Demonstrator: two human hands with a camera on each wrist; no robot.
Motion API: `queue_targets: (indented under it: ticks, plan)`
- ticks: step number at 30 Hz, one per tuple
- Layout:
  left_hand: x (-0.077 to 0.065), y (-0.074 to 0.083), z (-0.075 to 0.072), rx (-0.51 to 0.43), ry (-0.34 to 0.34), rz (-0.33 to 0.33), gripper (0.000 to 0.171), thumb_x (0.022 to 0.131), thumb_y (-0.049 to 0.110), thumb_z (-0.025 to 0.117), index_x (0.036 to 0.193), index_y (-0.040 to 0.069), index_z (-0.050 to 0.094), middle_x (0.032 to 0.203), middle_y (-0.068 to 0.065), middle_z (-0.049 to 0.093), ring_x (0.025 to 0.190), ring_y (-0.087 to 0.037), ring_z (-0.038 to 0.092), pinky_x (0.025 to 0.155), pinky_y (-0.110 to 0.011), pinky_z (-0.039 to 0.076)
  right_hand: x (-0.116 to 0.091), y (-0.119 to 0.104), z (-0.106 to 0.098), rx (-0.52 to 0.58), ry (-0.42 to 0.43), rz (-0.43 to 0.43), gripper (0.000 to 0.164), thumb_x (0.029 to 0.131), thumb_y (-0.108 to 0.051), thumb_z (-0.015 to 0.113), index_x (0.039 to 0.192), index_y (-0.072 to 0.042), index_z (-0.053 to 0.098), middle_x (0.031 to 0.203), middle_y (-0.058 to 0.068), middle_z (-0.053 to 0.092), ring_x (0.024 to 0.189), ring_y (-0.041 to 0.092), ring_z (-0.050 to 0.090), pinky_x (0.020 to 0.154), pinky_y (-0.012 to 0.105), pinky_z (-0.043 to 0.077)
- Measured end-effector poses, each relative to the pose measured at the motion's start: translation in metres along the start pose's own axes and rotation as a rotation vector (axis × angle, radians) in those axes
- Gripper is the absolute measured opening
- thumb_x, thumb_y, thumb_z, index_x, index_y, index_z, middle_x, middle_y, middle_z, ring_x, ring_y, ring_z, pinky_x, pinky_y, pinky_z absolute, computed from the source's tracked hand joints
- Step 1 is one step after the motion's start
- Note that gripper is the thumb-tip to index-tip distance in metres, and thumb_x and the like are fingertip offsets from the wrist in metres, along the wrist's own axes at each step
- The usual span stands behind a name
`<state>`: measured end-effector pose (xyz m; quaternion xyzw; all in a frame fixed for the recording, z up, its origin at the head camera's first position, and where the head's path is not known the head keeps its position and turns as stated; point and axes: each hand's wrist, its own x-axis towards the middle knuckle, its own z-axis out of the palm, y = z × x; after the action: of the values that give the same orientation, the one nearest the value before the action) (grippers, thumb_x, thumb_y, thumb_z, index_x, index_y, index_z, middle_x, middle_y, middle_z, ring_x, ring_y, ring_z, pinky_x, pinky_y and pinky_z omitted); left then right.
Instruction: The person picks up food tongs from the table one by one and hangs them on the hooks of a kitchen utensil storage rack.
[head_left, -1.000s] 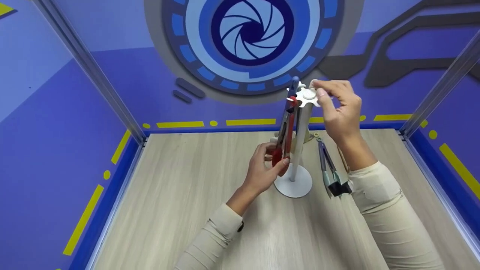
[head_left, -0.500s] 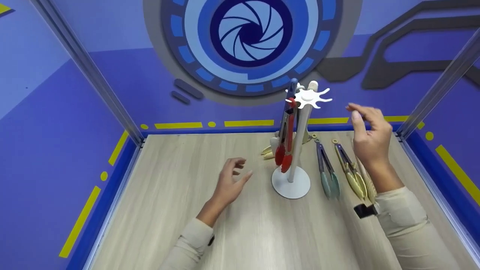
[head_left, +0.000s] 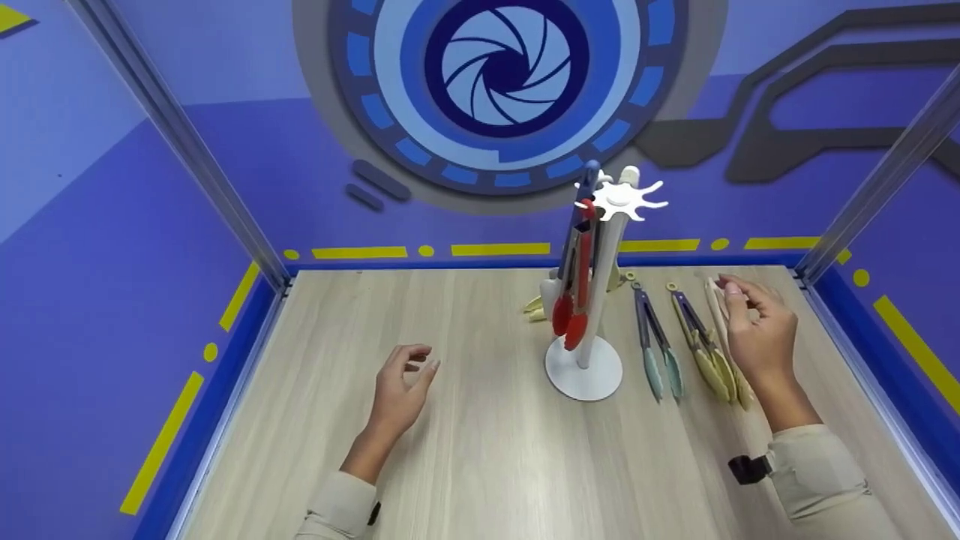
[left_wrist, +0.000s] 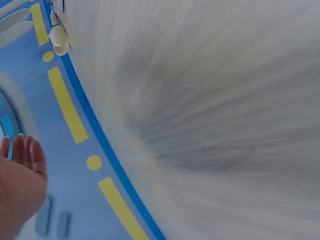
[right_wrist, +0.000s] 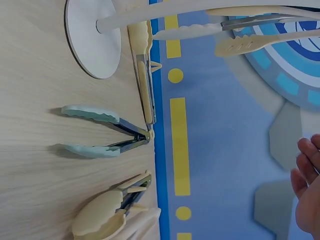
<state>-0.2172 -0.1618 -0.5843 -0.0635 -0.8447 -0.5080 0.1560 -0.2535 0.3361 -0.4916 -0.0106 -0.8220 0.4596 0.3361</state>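
My right hand (head_left: 763, 341) hovers by the handle end of a slim beige utensil (head_left: 718, 300), its fingers loosely bent; I see no grip on it. That utensil is partly hidden by the hand and by the yellow tongs (head_left: 703, 352) beside it. Green-tipped tongs (head_left: 656, 345) lie further left, jaws spread. On the white stand (head_left: 616, 247) hang red tongs (head_left: 581, 285) and, behind them, a blue-handled utensil (head_left: 591, 174). Left of the stand, my left hand (head_left: 397, 394) is held over the table with relaxed fingers and nothing in it.
Another pair of yellow tongs (right_wrist: 142, 65) lies behind the stand along the back wall. A slotted beige turner (right_wrist: 242, 45) hangs from the stand, seen in the right wrist view. The wood-look table (head_left: 465, 465) is enclosed by blue panels and metal posts.
My left hand has let go of the red tongs and withdrawn left and toward me. My right hand has left the stand's top and moved right and down toward the beige utensil.
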Motion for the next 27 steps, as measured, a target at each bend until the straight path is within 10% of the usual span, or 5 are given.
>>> queue_targets:
  ticks: [8, 16, 27]
  plan:
    - [0.029, 0.059, 0.015, 0.030, 0.152, 0.344, 0.037, 0.095, 0.012, 0.080, 0.131, 0.006, 0.069, 0.131, -0.013, 0.071, 0.130, -0.031, 0.063, 0.112, -0.048, 0.049, -0.005, 0.004, 0.002, -0.023, -0.020, 0.004, 0.032, 0.111, -0.023, 0.056, 0.122, -0.006, 0.080, 0.104, -0.041, 0.063, 0.101, -0.015, 0.057, 0.087, 0.010, 0.041]
    - [0.080, 0.156, 0.035, 0.083, 0.076, 0.697, 0.053, 0.097, 0.018, 0.079, 0.144, 0.002, 0.060, 0.150, -0.014, 0.063, 0.142, -0.029, 0.056, 0.123, -0.041, 0.044, -0.013, 0.007, 0.009, -0.019, -0.045, 0.039, 0.034, 0.112, -0.025, 0.055, 0.120, -0.003, 0.080, 0.102, -0.040, 0.064, 0.100, -0.011, 0.058, 0.087, 0.010, 0.041]
    - [0.129, 0.246, 0.068, 0.329, -0.078, 0.869, 0.058, 0.108, 0.040, 0.061, 0.157, 0.010, 0.052, 0.164, -0.006, 0.053, 0.155, -0.024, 0.041, 0.134, -0.032, 0.025, -0.023, 0.015, 0.014, -0.035, -0.070, 0.068, 0.036, 0.113, -0.026, 0.054, 0.119, -0.002, 0.079, 0.104, -0.032, 0.068, 0.101, -0.012, 0.056, 0.087, 0.009, 0.041]
